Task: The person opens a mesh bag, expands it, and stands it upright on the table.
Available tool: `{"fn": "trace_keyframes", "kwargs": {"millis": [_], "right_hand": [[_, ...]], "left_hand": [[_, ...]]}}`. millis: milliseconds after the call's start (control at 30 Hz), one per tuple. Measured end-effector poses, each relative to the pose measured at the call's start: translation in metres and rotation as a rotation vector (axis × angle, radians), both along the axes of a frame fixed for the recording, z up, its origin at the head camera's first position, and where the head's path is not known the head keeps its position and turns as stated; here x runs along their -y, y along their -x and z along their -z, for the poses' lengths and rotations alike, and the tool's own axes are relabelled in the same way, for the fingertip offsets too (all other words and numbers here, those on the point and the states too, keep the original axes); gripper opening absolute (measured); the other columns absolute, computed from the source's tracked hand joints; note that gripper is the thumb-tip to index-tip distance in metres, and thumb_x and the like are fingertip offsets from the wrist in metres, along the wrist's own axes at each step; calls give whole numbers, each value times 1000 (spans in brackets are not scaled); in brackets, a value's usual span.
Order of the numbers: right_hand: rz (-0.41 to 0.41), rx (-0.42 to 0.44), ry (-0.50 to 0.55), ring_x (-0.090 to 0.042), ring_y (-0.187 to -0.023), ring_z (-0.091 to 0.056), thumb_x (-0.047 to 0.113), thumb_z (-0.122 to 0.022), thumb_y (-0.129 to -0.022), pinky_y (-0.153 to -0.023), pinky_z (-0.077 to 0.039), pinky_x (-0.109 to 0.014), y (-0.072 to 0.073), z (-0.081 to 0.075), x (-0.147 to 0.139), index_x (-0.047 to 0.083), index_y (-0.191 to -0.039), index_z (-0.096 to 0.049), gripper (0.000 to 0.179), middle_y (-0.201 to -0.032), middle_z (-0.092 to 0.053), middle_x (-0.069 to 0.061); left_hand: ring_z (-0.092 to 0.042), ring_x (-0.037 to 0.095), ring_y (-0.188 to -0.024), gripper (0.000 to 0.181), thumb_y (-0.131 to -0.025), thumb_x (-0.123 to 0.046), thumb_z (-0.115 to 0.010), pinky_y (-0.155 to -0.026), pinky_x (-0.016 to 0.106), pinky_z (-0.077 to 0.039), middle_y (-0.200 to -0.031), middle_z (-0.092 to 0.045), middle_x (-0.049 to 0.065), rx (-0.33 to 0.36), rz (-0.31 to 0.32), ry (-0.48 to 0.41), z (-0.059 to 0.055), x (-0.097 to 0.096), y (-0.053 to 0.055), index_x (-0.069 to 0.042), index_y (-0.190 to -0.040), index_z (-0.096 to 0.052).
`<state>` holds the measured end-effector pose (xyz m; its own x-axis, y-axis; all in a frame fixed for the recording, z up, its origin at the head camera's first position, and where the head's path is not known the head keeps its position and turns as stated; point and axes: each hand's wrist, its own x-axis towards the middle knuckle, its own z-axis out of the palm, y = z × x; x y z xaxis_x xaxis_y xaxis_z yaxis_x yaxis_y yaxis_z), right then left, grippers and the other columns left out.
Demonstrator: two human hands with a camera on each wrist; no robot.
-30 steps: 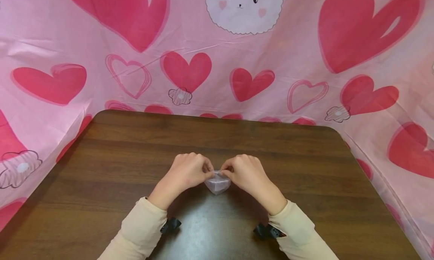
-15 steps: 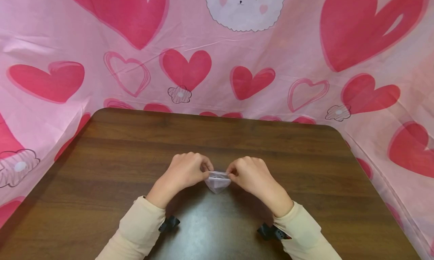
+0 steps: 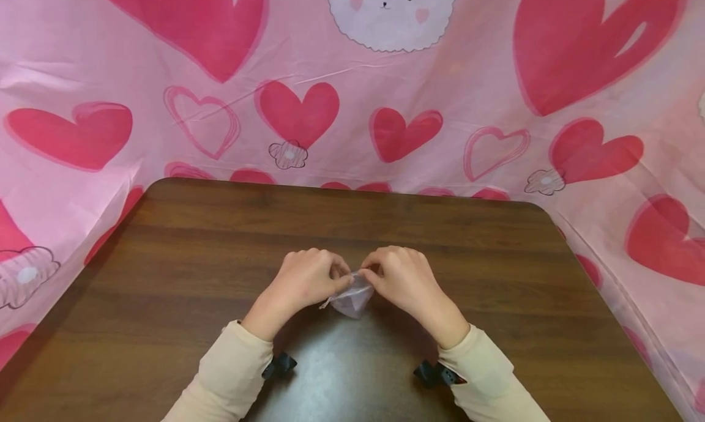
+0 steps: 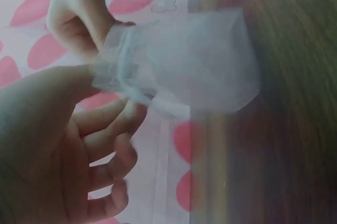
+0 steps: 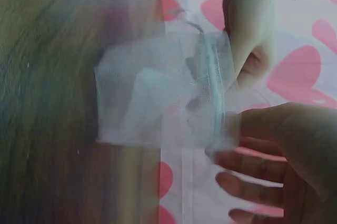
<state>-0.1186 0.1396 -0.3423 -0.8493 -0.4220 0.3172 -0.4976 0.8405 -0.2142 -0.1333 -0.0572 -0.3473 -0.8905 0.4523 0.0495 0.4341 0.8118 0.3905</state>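
A small sheer whitish drawstring pouch (image 3: pixel 352 303) hangs between both hands at the middle of the table. My left hand (image 3: pixel 308 278) pinches the left side of its mouth between thumb and forefinger. On the opposite side, the thumb and fingers of my right hand (image 3: pixel 399 275) pinch the rim. The left wrist view shows the see-through pouch (image 4: pixel 205 61) with a pale cord running across its neck. A cord end (image 3: pixel 324 304) sticks out at the pouch's left. Through the mesh in the right wrist view, a paler patch (image 5: pixel 147 90) shows; whether it is contents or a fold, I cannot tell.
The dark wooden table (image 3: pixel 220 226) has rounded far corners. Behind and beside it hangs a pink cloth (image 3: pixel 352 79) printed with red hearts. A black wrist camera (image 3: pixel 279 366) sits under the left sleeve, another camera (image 3: pixel 432 374) under the right one.
My right hand drew away a little, then came back toward the left hand. The pouch's mouth has narrowed and tilted, and a cord end now shows at its left.
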Motion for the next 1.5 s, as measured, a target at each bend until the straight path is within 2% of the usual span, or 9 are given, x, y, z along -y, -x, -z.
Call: {"fn": "trace_keyframes", "kwargs": {"millis": [133,267,367,500,633,800,1000,1233,1500], "right_hand": [[62,16,11,-7,-60,-54,31,-83,-79,-52,-43,-28,-4,1,5,20,-88,-77,15,-74,-63,9],[151,57,14,-8,-59,-53,39,-83,-78,-51,-43,-29,-10,0,10,19,-95,-75,27,-79,-61,7],[203,116,26,-8,-56,-50,43,-81,-79,-48,-40,-29,-12,1,12,17,-99,-74,33,-73,-57,8],[211,235,59,-8,-49,-47,43,-80,-81,-44,-37,-29,-13,3,12,14,-102,-73,37,-61,-51,11],[187,315,80,-7,-50,-48,32,-81,-81,-46,-38,-30,-14,5,12,14,-102,-73,29,-60,-52,13],[195,311,89,-9,-51,-47,17,-78,-82,-47,-37,-31,-14,6,7,14,-99,-73,18,-61,-53,11],[192,294,110,-12,-51,-46,12,-73,-80,-46,-36,-31,-12,3,2,16,-94,-74,14,-61,-52,10],[184,322,131,-10,-53,-47,13,-71,-77,-48,-38,-32,-11,2,-5,19,-91,-74,15,-62,-53,12],[213,286,183,-7,-58,-54,24,-76,-87,-52,-42,-33,-12,4,-9,18,-94,-77,10,-68,-64,12]], "left_hand": [[-53,6,-57,9,-87,-32,-71,-52,32,-41,-59,-57,-18,-43,-22,22,2,-5,-1,-28,-90,-78],[-45,10,-52,10,-88,-21,-68,-47,31,-37,-51,-48,-13,-77,-61,-3,5,-8,-3,-23,-88,-77],[-46,11,-51,9,-88,-20,-68,-46,30,-37,-55,-51,-13,-101,-104,-34,7,-9,-4,-20,-89,-77],[-49,12,-50,8,-88,-19,-69,-46,31,-39,-60,-58,-11,-103,-152,-69,10,-9,-5,-17,-91,-77],[-49,12,-50,8,-88,-20,-69,-47,31,-39,-62,-59,-11,-101,-178,-77,10,-7,-4,-18,-91,-76],[-50,12,-52,7,-87,-23,-69,-50,32,-39,-63,-58,-12,-87,-204,-57,8,-2,-3,-22,-91,-75],[-52,15,-56,11,-86,-26,-66,-53,35,-40,-65,-58,-12,-58,-211,-26,5,2,-1,-25,-92,-74],[-52,16,-58,12,-85,-27,-66,-54,35,-40,-66,-58,-12,-14,-200,-15,4,1,0,-26,-92,-75],[-61,13,-69,7,-88,-37,-71,-63,38,-44,-73,-63,-19,15,-180,-78,3,-2,-1,-31,-92,-75]]}}
